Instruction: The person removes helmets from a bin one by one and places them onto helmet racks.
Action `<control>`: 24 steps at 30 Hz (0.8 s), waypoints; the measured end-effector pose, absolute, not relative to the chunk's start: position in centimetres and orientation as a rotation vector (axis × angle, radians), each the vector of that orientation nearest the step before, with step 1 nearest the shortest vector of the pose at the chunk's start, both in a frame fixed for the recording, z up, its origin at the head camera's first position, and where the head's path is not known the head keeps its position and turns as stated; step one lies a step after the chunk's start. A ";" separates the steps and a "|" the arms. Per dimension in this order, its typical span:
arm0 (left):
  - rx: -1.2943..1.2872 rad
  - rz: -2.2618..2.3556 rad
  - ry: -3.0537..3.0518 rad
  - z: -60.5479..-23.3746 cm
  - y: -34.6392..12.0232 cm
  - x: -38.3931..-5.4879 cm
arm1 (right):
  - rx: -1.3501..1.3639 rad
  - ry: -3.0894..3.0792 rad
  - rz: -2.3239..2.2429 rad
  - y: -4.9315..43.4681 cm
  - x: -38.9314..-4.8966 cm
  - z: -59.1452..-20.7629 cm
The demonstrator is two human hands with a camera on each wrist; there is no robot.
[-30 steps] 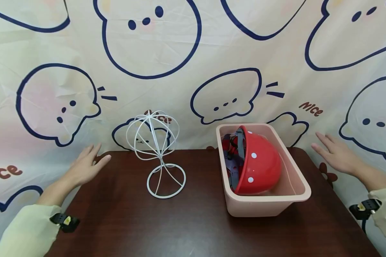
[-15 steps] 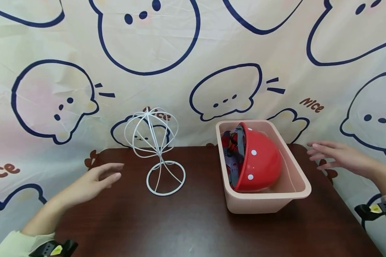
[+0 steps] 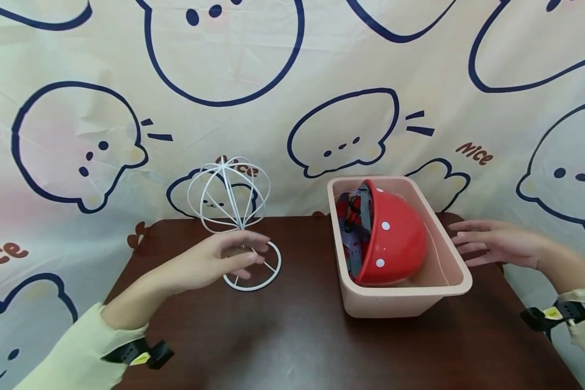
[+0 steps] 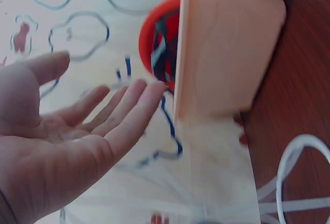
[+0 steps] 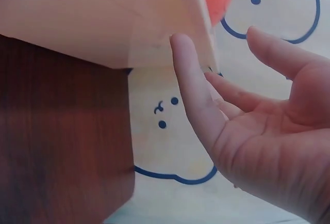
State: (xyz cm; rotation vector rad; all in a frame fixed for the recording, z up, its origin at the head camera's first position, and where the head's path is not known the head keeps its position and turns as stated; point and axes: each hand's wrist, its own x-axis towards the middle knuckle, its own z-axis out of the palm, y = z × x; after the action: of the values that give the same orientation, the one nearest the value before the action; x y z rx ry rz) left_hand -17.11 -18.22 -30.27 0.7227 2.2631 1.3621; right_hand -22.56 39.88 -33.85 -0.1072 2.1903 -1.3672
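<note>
A red helmet (image 3: pixel 395 244) with white dots lies on its side in a pink plastic bin (image 3: pixel 400 306), its dark straps and padding facing left. Left of the bin stands a white wire stand (image 3: pixel 229 195) with a round cage top and a ring base. My left hand (image 3: pixel 205 262), fingers loosely extended, hovers in front of the stand and hides its middle; its palm holds nothing in the left wrist view. Close to the bin's right wall is my right hand (image 3: pixel 504 244), fingers spread and holding nothing. Whether its fingertips touch the bin I cannot tell.
The dark brown table (image 3: pixel 297 346) bears both the bin and the stand. Behind it hangs a pale curtain (image 3: pixel 341 65) with blue cartoon outlines. A black camera (image 3: pixel 138 353) is strapped to the left wrist, another camera (image 3: pixel 558 314) to the right.
My left hand has moved right, from beyond the table's left edge to in front of the stand. My right hand has come left toward the bin. Helmet, bin and stand stay put.
</note>
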 end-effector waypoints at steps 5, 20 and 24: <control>0.661 1.452 2.179 -29.1 -13.6 -18.7 | -0.158 2.161 -1.366 39.0 -22.3 -34.1; 0.406 1.502 2.068 -27.7 -3.3 -23.0 | -0.088 2.132 -1.425 37.9 -22.6 -34.7; 0.302 1.496 2.010 -27.7 -1.0 -23.8 | -0.065 2.108 -1.436 38.0 -22.7 -34.8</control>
State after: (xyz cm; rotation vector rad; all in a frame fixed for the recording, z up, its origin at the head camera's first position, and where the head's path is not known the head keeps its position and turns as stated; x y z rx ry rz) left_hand -23.80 -1.01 -27.73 0.3018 2.0103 1.4955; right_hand -22.66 37.95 -34.80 -0.0654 2.1083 -1.4363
